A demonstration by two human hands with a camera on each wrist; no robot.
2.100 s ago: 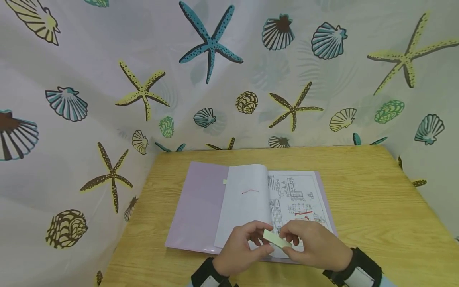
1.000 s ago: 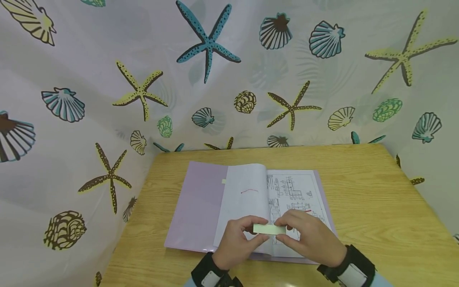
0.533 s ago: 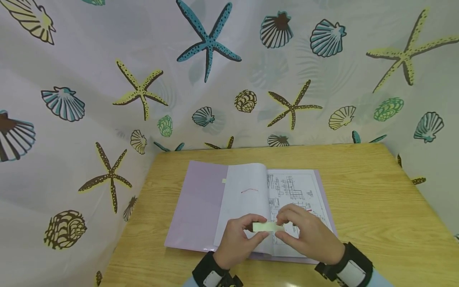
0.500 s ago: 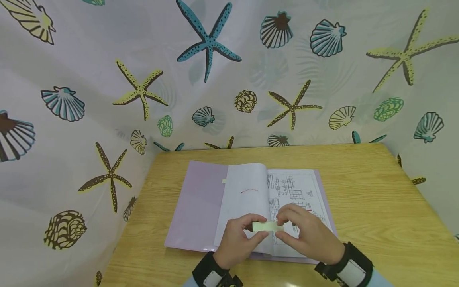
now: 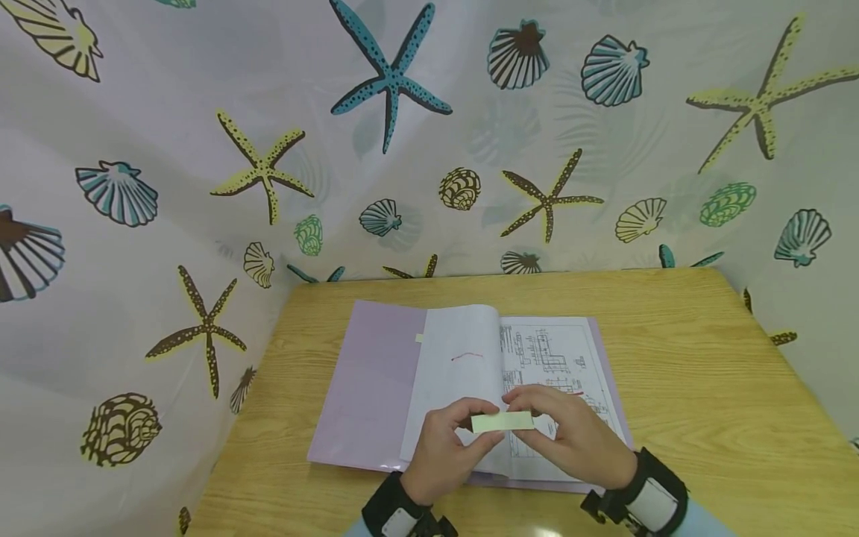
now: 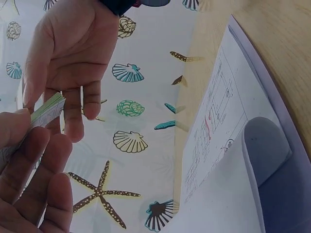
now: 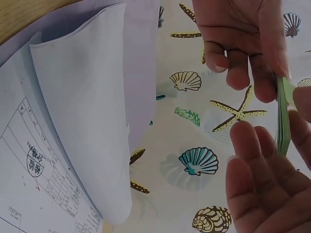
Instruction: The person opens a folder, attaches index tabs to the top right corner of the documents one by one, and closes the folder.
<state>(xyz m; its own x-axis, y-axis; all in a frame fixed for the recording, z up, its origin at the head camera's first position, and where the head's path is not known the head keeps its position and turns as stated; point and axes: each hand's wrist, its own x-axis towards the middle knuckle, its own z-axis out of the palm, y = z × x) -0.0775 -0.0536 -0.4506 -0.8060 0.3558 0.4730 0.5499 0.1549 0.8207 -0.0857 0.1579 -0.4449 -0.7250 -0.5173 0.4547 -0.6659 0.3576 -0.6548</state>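
A small pale green pad of sticky notes [image 5: 503,422] is held level between my two hands, over the near part of an open lilac folder [image 5: 376,388]. My left hand [image 5: 446,447] pinches its left end between thumb and fingers. My right hand [image 5: 573,432] has thumb and index finger at the right end, pinching there. In the right wrist view, the pad [image 7: 283,116] is seen edge-on as a thin stack, with a top sheet bent toward the right thumb. The left wrist view shows the printed underside of the pad [image 6: 48,111].
The folder holds a turned white page [image 5: 463,350] with a red line and a technical drawing sheet [image 5: 550,350] with red marks. A small pale tab [image 5: 420,338] sticks at the page's edge. Under them is a wooden table [image 5: 691,358], and a shell-patterned curtain [image 5: 416,179] hangs around it.
The pad has gone from slanted to level and shifted slightly left and up. My right hand has moved left, its index finger now nearer the left fingers.
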